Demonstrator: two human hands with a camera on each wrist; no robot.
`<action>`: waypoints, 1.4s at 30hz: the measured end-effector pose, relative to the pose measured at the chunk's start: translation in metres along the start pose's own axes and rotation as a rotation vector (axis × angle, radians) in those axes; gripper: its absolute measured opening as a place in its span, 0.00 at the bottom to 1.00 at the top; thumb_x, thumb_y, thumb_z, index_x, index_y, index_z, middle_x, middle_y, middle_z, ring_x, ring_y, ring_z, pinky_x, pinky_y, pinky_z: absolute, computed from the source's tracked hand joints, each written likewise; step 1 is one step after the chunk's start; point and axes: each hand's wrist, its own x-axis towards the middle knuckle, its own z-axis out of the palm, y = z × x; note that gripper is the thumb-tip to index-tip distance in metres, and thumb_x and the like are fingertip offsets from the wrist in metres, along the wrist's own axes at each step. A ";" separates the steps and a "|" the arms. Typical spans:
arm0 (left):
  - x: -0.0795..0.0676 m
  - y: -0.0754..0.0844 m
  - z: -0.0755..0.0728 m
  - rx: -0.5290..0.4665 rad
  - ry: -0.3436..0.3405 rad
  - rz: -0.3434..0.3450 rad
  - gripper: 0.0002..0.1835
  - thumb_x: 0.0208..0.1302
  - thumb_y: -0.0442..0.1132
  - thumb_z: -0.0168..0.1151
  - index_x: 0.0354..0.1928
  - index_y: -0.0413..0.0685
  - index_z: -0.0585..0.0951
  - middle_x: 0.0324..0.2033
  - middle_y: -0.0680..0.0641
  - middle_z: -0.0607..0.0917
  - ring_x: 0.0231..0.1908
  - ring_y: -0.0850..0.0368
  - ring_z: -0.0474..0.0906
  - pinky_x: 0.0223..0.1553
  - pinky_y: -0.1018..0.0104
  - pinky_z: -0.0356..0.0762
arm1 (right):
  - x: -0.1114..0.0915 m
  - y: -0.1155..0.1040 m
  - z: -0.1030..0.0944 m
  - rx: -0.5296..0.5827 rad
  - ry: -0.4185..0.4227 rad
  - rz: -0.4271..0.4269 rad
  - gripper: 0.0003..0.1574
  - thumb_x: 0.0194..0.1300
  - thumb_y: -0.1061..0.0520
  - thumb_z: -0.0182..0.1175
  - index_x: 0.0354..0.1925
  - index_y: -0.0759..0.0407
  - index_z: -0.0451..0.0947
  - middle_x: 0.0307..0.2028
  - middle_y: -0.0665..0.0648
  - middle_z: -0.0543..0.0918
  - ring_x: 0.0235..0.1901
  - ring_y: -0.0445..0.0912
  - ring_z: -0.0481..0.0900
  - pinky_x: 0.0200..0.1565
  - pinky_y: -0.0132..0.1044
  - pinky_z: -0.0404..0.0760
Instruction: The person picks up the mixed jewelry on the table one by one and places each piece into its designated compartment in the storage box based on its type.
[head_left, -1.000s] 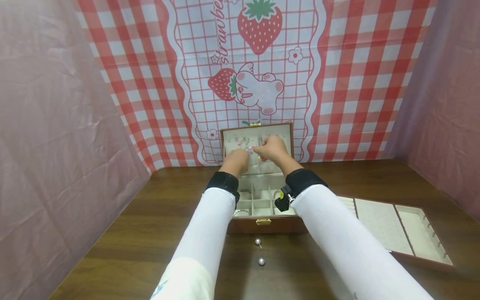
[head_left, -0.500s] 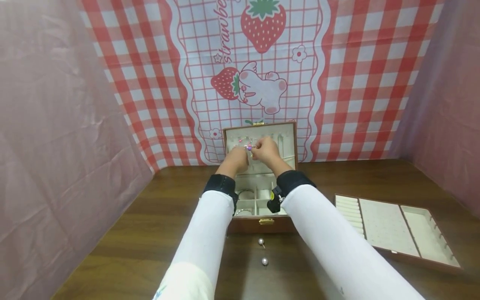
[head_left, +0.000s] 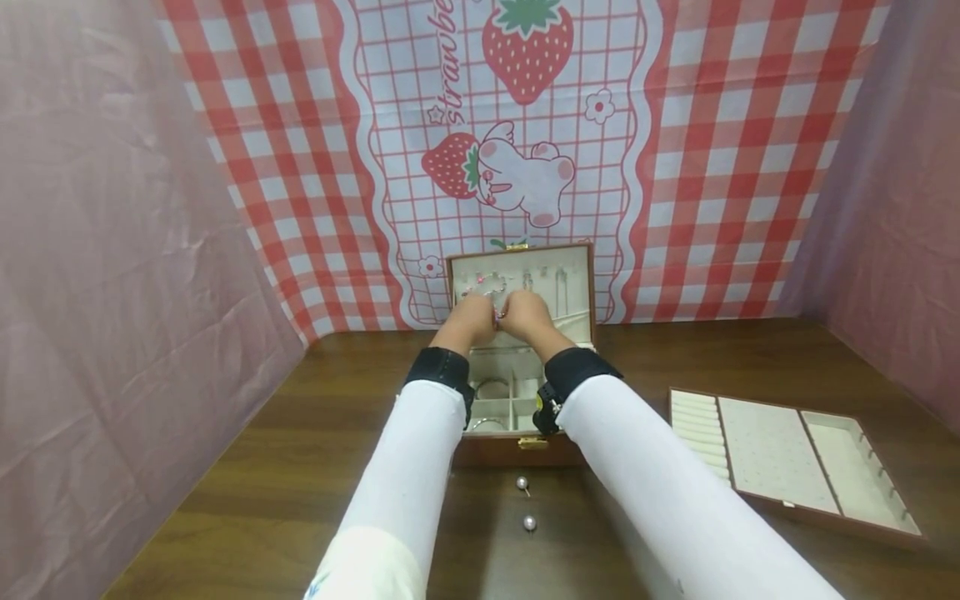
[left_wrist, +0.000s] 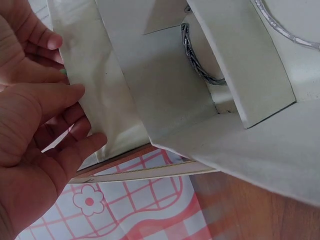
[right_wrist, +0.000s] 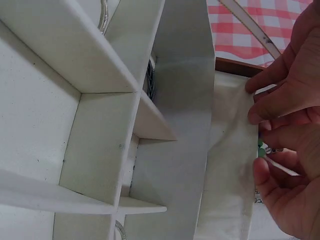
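Apparently at the tucking-in step, working a beaded strand point(right_wrist: 261, 151) into the pocket point(right_wrist: 225, 125) inside the raised lid point(head_left: 574, 271) of the jewellery box point(head_left: 491, 452); pinching the pocket's rim with the left fingers point(right_wrist: 267, 76); holding the strand right beside, at the rim, with the right fingers point(right_wrist: 274, 190), narrow around green beads; cannot tell how far inside, with both hands crowding the opening; next, probably, spread the rim a little, feed the beads down past it, and release only after a clear drop behind the fabric; watch for snags on the chains point(head_left: 561, 292) hanging above; not yet put away, two pearl-headed pieces point(head_left: 522, 482) on the bench point(head_left: 300, 467) in front of the box.
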 end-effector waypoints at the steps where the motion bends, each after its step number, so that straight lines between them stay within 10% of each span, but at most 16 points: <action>1: 0.000 0.000 0.000 -0.003 -0.005 -0.007 0.06 0.61 0.33 0.59 0.29 0.39 0.82 0.41 0.40 0.84 0.45 0.46 0.80 0.51 0.57 0.78 | 0.000 -0.001 0.000 0.001 0.011 -0.004 0.18 0.55 0.59 0.65 0.14 0.57 0.70 0.15 0.49 0.69 0.20 0.45 0.67 0.27 0.36 0.71; 6: 0.002 -0.001 0.001 -0.030 -0.007 -0.021 0.05 0.61 0.33 0.59 0.28 0.40 0.80 0.42 0.39 0.84 0.44 0.46 0.80 0.50 0.57 0.78 | -0.001 -0.004 -0.001 0.018 0.040 -0.037 0.05 0.55 0.63 0.61 0.32 0.63 0.83 0.32 0.58 0.85 0.35 0.54 0.81 0.41 0.45 0.80; 10: 0.003 -0.001 0.001 -0.021 -0.002 -0.010 0.07 0.59 0.32 0.60 0.24 0.42 0.78 0.38 0.40 0.84 0.41 0.47 0.80 0.47 0.58 0.79 | 0.000 -0.003 0.001 -0.035 0.010 -0.055 0.05 0.56 0.64 0.62 0.25 0.62 0.84 0.27 0.56 0.85 0.31 0.53 0.80 0.38 0.44 0.81; 20: 0.002 0.001 -0.005 0.017 -0.024 0.023 0.07 0.61 0.33 0.60 0.25 0.42 0.80 0.39 0.41 0.85 0.43 0.47 0.81 0.49 0.57 0.79 | -0.002 -0.001 0.003 -0.125 -0.241 -0.053 0.25 0.63 0.64 0.52 0.12 0.54 0.60 0.17 0.53 0.66 0.22 0.47 0.65 0.28 0.36 0.68; 42: 0.003 0.003 -0.002 0.023 -0.009 0.006 0.08 0.65 0.34 0.57 0.32 0.40 0.83 0.41 0.42 0.85 0.45 0.47 0.80 0.50 0.56 0.78 | -0.008 0.004 -0.013 -0.036 -0.282 -0.078 0.28 0.63 0.68 0.47 0.09 0.52 0.55 0.09 0.48 0.53 0.09 0.39 0.56 0.16 0.30 0.59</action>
